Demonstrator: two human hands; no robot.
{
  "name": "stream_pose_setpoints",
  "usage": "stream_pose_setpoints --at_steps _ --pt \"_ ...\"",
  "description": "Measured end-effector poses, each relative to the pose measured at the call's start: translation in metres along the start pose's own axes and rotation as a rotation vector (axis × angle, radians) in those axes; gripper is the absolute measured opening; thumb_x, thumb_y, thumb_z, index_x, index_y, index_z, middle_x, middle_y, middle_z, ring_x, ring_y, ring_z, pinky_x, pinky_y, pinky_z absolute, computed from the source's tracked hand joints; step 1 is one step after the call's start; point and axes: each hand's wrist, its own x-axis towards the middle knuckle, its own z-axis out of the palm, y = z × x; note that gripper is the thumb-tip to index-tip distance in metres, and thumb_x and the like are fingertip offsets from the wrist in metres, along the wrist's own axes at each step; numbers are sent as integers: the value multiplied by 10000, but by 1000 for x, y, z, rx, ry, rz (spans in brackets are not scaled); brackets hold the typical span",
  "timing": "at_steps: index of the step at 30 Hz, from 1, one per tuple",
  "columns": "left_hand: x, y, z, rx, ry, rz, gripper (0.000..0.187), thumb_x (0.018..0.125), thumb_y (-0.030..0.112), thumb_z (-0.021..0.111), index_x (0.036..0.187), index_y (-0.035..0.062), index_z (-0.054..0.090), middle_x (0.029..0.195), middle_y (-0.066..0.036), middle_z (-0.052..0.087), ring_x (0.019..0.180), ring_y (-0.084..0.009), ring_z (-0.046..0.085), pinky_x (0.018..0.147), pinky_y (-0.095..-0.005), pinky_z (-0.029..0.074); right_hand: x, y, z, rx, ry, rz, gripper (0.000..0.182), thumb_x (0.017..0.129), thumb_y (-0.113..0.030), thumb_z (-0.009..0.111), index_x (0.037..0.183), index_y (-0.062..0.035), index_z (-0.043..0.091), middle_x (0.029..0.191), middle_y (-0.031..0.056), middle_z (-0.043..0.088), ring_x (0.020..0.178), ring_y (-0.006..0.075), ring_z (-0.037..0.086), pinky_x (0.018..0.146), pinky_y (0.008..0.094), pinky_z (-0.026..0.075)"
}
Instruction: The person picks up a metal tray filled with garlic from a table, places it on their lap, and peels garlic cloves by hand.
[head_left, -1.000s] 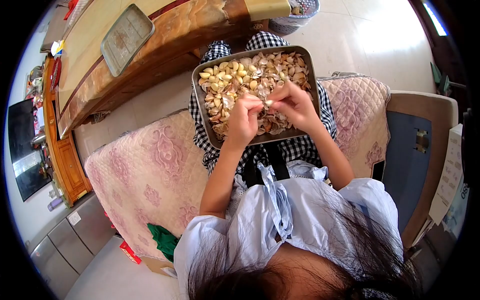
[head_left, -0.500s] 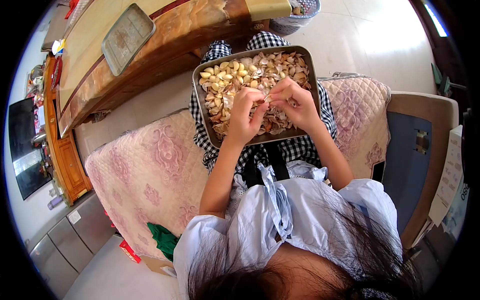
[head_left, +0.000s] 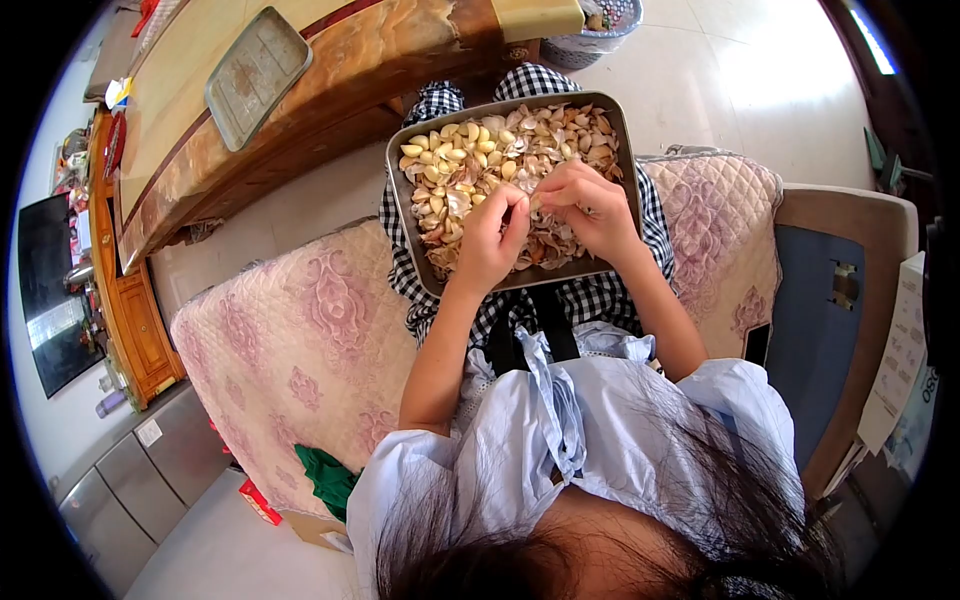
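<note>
A metal tray rests on my lap, filled with garlic. Peeled cloves gather at its upper left, while unpeeled cloves and loose papery skins cover much of the rest. Over the middle of the tray, my left hand is closed in a pinch of thumb and forefinger. Close beside it, the fingers of my right hand are pinched together too. A small pale garlic clove shows between the two sets of fingertips, partly hidden by them.
An empty metal tray lies on the stone-edged table ahead to the left. A patterned basket stands on the floor beyond. Quilted cover spreads over the seat, with green cloth at its lower edge.
The fingers of my left hand have curled in and dropped slightly nearer to me. My right hand has shifted very little, and the tray stays put.
</note>
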Motion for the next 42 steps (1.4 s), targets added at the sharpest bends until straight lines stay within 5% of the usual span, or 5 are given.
stream_pose_setpoints --at_steps 8,13,24,38,42 --pt "0 -3 -3 -10 15 -4 91 850 72 474 786 8 464 664 -56 481 568 -125 439 543 -236 378 -1 0 -2 109 -38 32 115 657 96 595 708 15 532 763 96 594 733 215 563 651 284 450" --pt "1 -8 -2 46 54 10 65 843 61 500 816 8 472 699 -63 497 582 -133 443 555 -238 382 -7 -2 -3 602 63 294 112 790 17 558 853 16 465 838 94 552 749 137 557 653 245 458" --pt "6 -8 3 -24 97 301 156 757 -2 594 885 24 510 816 -76 551 716 -185 533 615 -257 428 -1 -6 -6 622 -176 492 157 849 -127 529 907 -22 427 754 42 523 695 95 537 615 220 437" --pt "3 -6 2 -3 23 108 123 765 2 577 849 25 489 805 -61 485 709 -151 485 620 -250 417 1 -13 -5 754 -301 688 253 819 -42 533 973 -46 333 805 46 489 745 118 511 689 236 428" --pt "9 4 0 -32 -19 151 158 748 7 594 872 17 496 830 -66 485 728 -158 491 638 -254 425 -7 -3 -1 465 -274 453 218 825 -25 507 933 -42 319 825 63 417 780 144 442 724 250 390"
